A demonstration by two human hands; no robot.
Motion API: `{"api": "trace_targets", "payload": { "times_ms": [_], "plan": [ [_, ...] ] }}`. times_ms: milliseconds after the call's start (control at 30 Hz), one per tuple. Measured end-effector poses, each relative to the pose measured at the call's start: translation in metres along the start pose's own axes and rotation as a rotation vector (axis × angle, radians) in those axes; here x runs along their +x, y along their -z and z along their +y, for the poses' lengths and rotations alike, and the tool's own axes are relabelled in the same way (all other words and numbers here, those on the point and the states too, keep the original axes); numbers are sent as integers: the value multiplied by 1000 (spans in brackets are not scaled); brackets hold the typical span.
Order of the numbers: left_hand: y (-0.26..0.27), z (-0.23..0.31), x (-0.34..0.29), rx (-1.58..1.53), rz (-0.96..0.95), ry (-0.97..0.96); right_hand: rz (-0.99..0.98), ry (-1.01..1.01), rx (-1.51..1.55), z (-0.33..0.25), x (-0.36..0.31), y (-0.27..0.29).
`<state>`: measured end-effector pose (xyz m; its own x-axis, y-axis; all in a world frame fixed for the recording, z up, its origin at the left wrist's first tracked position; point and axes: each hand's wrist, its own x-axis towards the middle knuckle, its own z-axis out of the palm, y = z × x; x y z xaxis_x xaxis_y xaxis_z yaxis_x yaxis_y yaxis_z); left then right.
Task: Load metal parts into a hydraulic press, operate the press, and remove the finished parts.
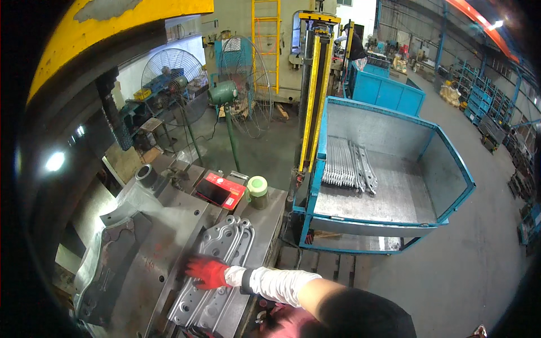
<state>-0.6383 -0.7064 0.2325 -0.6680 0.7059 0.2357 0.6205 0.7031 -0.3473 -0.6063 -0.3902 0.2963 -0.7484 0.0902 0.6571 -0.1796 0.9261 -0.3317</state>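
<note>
My right hand, in a red glove, reaches in from the lower right and rests on stamped metal plates. Its fingers look stretched out across the nearest plate and are somewhat smeared by motion. These long grey plates, with round holes and raised ribs, lie side by side on the machine's metal bed. Part of the plate under the glove is hidden. My left hand does not show; a blurred reddish shape below my forearm is too unclear to name.
A green-lidded jar and a red box with a dark phone-like slab stand beyond the plates. Right of them, a blue-framed metal bin holds a row of similar plates. Behind are large fans and a yellow-striped post.
</note>
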Motion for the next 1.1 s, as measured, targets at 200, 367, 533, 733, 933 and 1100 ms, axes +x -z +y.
{"api": "trace_targets", "payload": {
  "times_ms": [200, 367, 533, 733, 933, 1100],
  "plan": [
    [-6, -4, 1, -176, 134, -17, -51, -9, -6, 6, -3, -6],
    [9, 1, 5, -192, 149, 1, -32, -6, -31, 6, -5, -11],
    [24, 7, 6, -251, 137, 34, -37, -13, 12, 9, -4, -17],
    [30, 8, 7, -47, 139, -53, -1, -16, -7, 17, -14, -34],
    [14, 8, 3, -241, 148, 14, -26, -26, -12, 16, -13, -34],
    [28, 7, 6, -167, 96, -32, -31, -9, -22, 15, -10, -28]
  ]
}}
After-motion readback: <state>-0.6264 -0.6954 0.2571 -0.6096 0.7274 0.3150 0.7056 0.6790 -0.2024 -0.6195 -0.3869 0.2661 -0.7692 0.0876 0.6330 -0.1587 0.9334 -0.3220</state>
